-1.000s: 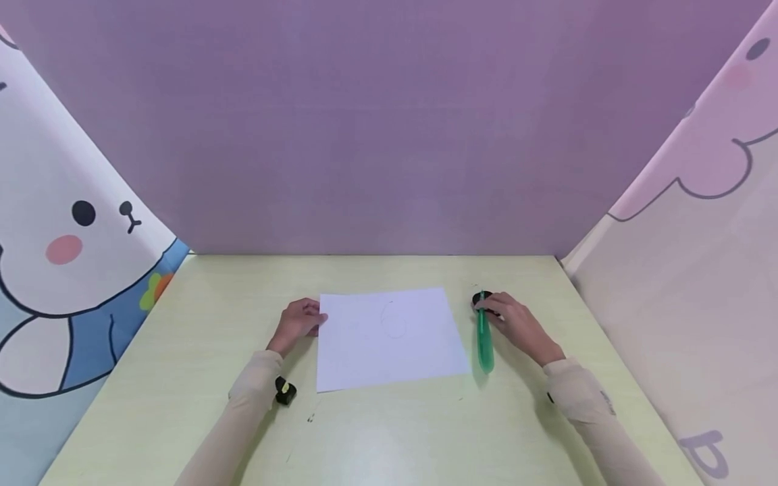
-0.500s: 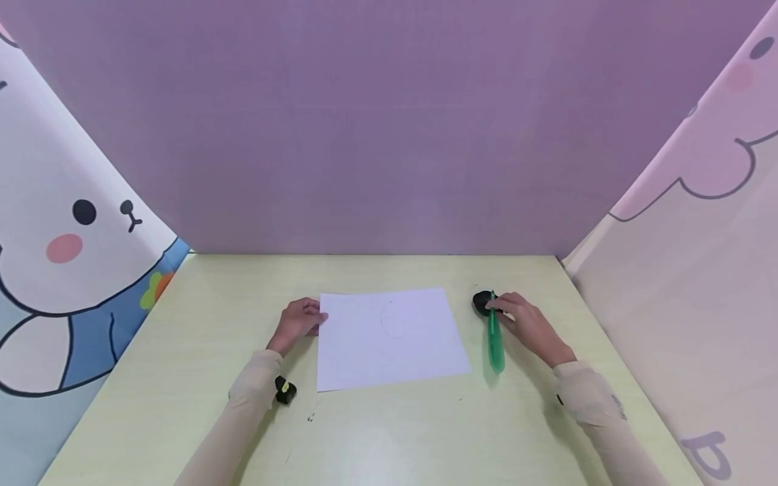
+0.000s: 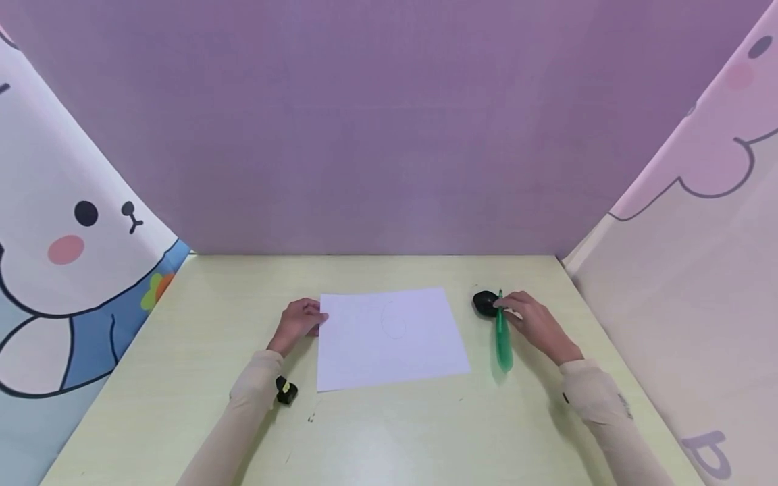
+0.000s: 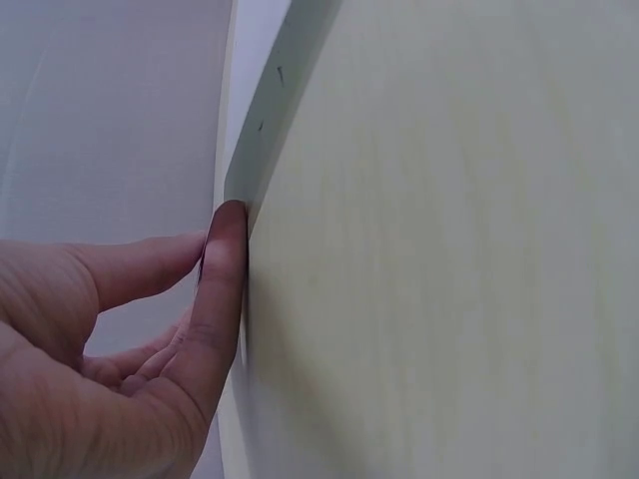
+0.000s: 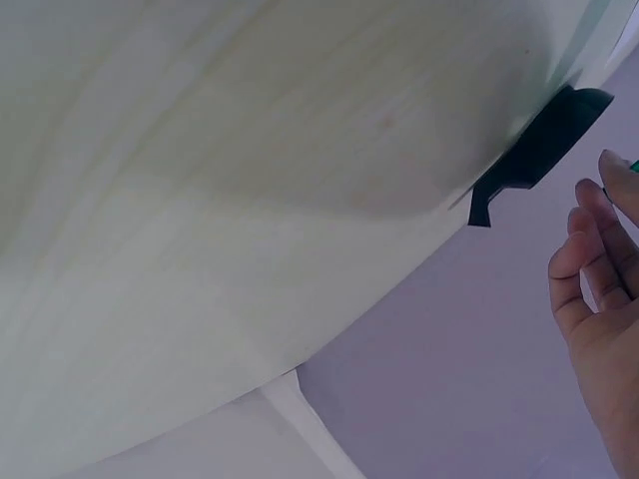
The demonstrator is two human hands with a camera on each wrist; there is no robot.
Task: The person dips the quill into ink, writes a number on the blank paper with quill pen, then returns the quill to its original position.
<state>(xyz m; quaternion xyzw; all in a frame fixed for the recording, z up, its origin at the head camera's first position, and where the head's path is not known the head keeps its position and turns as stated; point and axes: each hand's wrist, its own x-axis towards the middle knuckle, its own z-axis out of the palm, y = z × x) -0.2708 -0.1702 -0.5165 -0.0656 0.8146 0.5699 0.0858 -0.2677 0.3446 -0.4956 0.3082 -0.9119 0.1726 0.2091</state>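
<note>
A white sheet of paper [image 3: 395,351] with a faint oval line lies on the table. My left hand [image 3: 298,320] pinches its left edge between thumb and fingers [image 4: 215,299], lifting that edge slightly in the left wrist view. My right hand [image 3: 535,327] pinches a long green object [image 3: 503,341], slim at the far end and broad and translucent at the near end. Only a sliver of it shows in the right wrist view. A rounded black object [image 3: 485,304] stands just left of the right fingertips; its side looks angular in the right wrist view [image 5: 544,145].
The pale wooden table [image 3: 389,439] ends at a purple backdrop [image 3: 377,135]. Printed cloth walls rise at the left and right. A small black block with a yellow mark [image 3: 286,390] sits beside the left sleeve. A few dark specks mark the tabletop.
My right hand has moved right with the green object, which no longer overlaps the black object; more of the black object shows. The left hand and paper have stayed put.
</note>
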